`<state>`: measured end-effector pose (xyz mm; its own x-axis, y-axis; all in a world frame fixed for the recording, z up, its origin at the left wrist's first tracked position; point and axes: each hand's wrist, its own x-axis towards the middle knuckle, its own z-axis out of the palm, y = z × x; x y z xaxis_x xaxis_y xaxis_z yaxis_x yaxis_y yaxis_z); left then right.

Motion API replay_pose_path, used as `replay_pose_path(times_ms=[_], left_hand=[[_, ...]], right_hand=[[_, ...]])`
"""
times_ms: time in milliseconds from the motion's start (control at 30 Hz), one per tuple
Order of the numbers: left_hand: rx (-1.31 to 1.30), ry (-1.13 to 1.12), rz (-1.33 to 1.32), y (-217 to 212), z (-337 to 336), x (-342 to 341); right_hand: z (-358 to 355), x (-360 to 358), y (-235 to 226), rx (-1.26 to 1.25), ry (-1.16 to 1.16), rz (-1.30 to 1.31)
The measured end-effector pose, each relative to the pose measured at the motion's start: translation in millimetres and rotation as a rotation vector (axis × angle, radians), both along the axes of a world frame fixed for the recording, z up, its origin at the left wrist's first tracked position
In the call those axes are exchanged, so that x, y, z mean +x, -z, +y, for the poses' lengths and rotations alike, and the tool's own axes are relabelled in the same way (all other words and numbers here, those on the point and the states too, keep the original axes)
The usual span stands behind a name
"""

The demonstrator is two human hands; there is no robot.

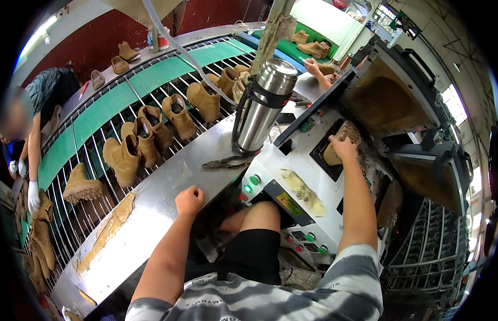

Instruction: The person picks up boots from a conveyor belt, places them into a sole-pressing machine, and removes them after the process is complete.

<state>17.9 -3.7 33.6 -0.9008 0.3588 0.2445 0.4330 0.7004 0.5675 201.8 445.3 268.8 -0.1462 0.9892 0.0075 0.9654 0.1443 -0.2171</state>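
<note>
My right hand (343,148) grips a tan boot (349,130) at the dark recess in the top of a white machine (281,168). The boot's treaded sole shows beyond my fingers, while my palm hides part of its upper. At the edge of the metal table (168,198), my left hand (190,200) is closed in a fist, with nothing visible in it. Pliers (226,162) lie on the metal just beyond that fist, beside a steel thermos (262,107) with a black handle.
Hinged machine lids (390,91) stand raised at the right. Several tan boots (123,158) line a barred rack (99,139) with a green strip. A co-worker's gloved hand (33,197) is near boots at far left; another person's hand (313,68) shows behind the machine. A grey hose (179,48) hangs above.
</note>
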Motion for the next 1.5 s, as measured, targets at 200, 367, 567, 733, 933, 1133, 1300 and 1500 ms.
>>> replay_pose_path(times_ms=[200, 367, 567, 733, 933, 1133, 1300, 1500], left_hand=[[0.089, 0.007, -0.038, 3.9, 2.8, -1.9], [0.428, -0.072, -0.276, 35.7, -8.6, -3.8], [0.847, 0.026, -0.857, 22.0, 49.2, 59.3], [1.116, 0.175, -1.189, -31.0, 124.8, 100.4], [1.125, 0.455, -1.343, -38.7, 136.0, 104.6], [0.774, 0.306, -1.429, 34.9, 20.5, 86.7], [0.598, 0.115, -1.317, 150.0, -121.6, 94.1], [0.735, -0.142, -1.367, 137.9, -135.1, 74.4]], right_hand=[[32.9, 19.3, -19.3, -0.277, -0.158, -0.005], [-6.7, 21.2, -2.6, -0.085, -0.099, 0.056], [-38.3, 138.1, 40.5, 0.361, -0.313, 0.408], [-34.6, 279.5, 60.5, 0.583, -0.084, 0.275], [-13.4, 363.9, 28.1, 0.487, 0.272, 0.070], [51.7, 379.4, 4.3, 0.002, 0.381, 0.162], [51.7, 365.6, -51.7, 0.166, 0.318, 0.236], [-19.2, 353.2, -45.1, 0.343, 0.383, 0.387]])
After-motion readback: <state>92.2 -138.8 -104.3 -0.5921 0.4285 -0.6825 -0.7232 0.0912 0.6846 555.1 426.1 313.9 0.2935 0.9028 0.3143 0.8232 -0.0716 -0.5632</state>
